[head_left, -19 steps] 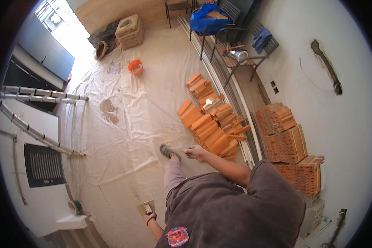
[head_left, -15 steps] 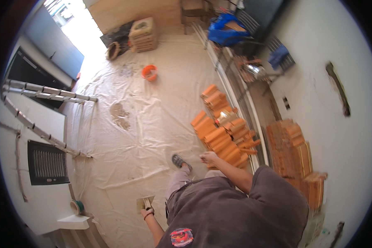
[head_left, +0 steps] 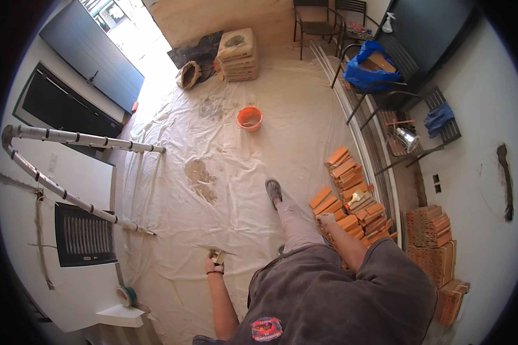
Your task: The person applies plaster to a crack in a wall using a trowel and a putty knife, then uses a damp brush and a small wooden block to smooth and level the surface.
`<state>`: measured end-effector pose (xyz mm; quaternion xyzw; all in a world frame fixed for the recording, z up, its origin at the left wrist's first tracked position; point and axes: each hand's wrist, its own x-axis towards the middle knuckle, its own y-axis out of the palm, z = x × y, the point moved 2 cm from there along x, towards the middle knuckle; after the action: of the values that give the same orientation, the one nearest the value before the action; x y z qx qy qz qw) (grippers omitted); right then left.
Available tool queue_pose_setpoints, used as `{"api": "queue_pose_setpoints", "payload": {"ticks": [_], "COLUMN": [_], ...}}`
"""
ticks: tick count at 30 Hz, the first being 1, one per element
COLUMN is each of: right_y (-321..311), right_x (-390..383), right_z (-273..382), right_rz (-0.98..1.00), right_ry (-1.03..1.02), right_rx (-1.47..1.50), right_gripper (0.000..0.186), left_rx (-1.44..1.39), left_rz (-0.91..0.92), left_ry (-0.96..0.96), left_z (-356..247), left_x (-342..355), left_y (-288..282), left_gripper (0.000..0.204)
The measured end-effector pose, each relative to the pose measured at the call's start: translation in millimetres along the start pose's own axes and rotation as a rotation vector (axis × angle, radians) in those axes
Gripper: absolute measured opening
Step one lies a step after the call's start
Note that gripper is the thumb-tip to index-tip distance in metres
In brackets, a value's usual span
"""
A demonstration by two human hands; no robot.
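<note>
My left hand [head_left: 214, 267], with a dark band at the wrist, is closed round the handle of a plastering trowel [head_left: 223, 252]. Its flat plate is seen almost edge-on, low over the sheeted floor. In front of my body, my right hand [head_left: 327, 222] has its fingers curled together; whether something small is in them I cannot make out. That hand is nearest to a spread of orange clay bricks [head_left: 349, 172] on the floor to my right. A small tool, seemingly a paintbrush [head_left: 357, 199], lies on the bricks.
An orange bucket [head_left: 249, 119] stands on the creased white sheet [head_left: 236, 184] ahead. Left leans a ladder [head_left: 86, 138]. Stacked bags [head_left: 237, 54] are at the back. Chairs [head_left: 380, 77] line the right side, beside long rails [head_left: 362, 144]; more bricks [head_left: 429, 227] are piled along the wall.
My view has shifted, and one foot has stepped forward. My left hand has swung forward with the trowel, which has tilted from face-on to edge-on. My right hand remains beside the bricks.
</note>
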<state>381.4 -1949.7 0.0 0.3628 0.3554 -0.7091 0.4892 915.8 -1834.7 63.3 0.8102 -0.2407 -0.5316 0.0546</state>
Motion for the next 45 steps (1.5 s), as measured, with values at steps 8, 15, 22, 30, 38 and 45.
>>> {"api": "queue_pose_setpoints", "payload": {"ticks": [8, 15, 22, 30, 38, 45], "right_y": [121.8, 297.4, 430.5, 262.5, 20.3, 98.5], "right_x": [162.7, 350.0, 519.1, 523.7, 266.2, 178.7], "right_z": [166.7, 347.1, 489.3, 242.3, 26.6, 43.0], "right_rz": [-0.05, 0.073, 0.087, 0.063, -0.134, 0.032], "right_ry": [0.015, -0.018, -0.247, -0.09, 0.555, 0.952], "right_rx": [-0.041, -0.139, -0.015, -0.565, -0.813, -0.154], "right_gripper": [0.009, 0.019, 0.027, 0.027, 0.024, 0.046], "left_rx": [0.388, 0.672, 1.008, 1.419, 1.468, 0.905], "left_rz": [-0.108, -0.097, 0.063, -0.027, -0.062, -0.07], "left_ry": [0.13, 0.02, 0.156, 0.349, 0.341, 0.189], "left_z": [21.6, 24.4, 61.4, 95.8, 151.0, 178.9], "left_x": [133.9, 255.3, 476.1, 817.9, 928.3, 826.8], "left_y": [187.7, 397.5, 519.4, 598.9, 652.8, 727.9], "left_gripper": [0.017, 0.035, 0.028, 0.034, 0.044, 0.032]}}
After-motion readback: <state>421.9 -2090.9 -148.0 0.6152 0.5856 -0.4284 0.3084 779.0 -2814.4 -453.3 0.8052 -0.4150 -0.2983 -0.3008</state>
